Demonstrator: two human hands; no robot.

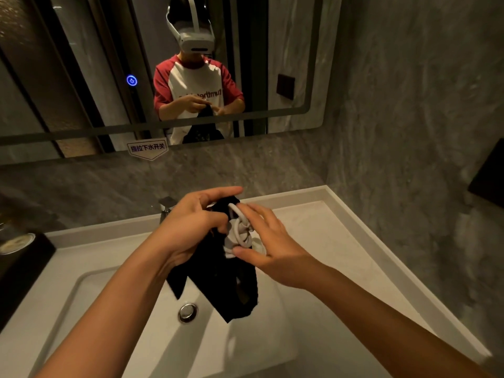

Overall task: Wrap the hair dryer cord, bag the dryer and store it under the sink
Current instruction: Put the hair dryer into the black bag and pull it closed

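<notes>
A white sticker (147, 148) is sitting on the mirror's lower edge (81, 132), reading "提拉下水开关". The shirt (195, 85) reflected in the mirror is showing dark lettering (reversed, partly covered by the hands), of which only "turnthe" is coming through legibly.

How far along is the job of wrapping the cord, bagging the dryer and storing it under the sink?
Done: the white cord looks coiled into loops. In hand: the left hand holds the black bag above the sink, while the right hand presses the wrapped cord and white dryer into its mouth; part still shows. Left: finishing the bagging and storing it under the sink.
</notes>
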